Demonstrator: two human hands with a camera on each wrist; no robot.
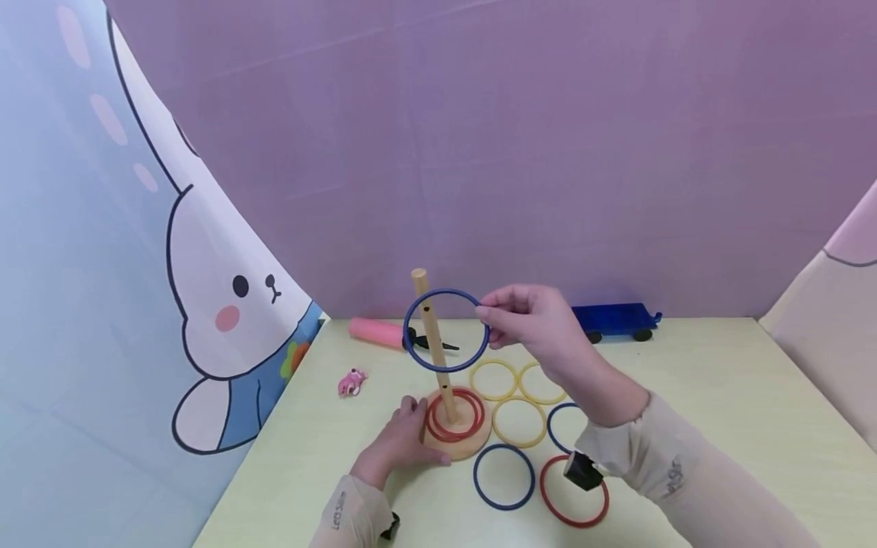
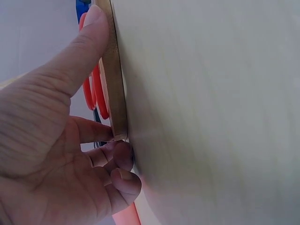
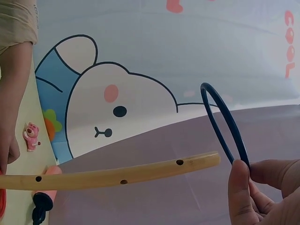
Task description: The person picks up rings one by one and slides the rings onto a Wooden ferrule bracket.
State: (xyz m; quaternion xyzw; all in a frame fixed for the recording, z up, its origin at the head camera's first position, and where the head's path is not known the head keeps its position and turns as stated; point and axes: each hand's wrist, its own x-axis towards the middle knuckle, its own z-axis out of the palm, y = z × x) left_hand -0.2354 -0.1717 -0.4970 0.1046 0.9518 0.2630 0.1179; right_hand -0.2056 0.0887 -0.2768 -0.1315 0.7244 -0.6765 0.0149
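1. Head view: a blue ring (image 1: pixel 446 330) is pinched at its right rim between thumb and fingertips of the right hand (image 1: pixel 530 320). The ring is held tilted in the air, with the upper part of the wooden peg (image 1: pixel 432 344) passing through it; contact with the peg cannot be judged.
2. The peg is seen standing on a round wooden base (image 1: pixel 460 443), where two red rings (image 1: pixel 455 415) are already lying around its foot.
3. The base is held at its left edge by the left hand (image 1: pixel 402 444), fingers curled against the rim.
4. On the pale green table (image 1: pixel 719 396), three yellow rings (image 1: pixel 518 421), two blue rings (image 1: pixel 503 476) and one red ring (image 1: pixel 574 493) are laid flat, right of the base. A pink pig figure (image 1: pixel 352 382), a pink-handled tool (image 1: pixel 384 333) and a blue toy cart (image 1: pixel 616 320) are noted further back.
5. Left wrist view: the thumb (image 2: pixel 79 51) is pressed along the base rim (image 2: pixel 115 79); the remaining fingers are curled beneath its edge.
6. Right wrist view: the blue ring (image 3: pixel 224 123) is pinched by thumb and forefinger (image 3: pixel 240 187), just past the peg tip (image 3: pixel 206 161).
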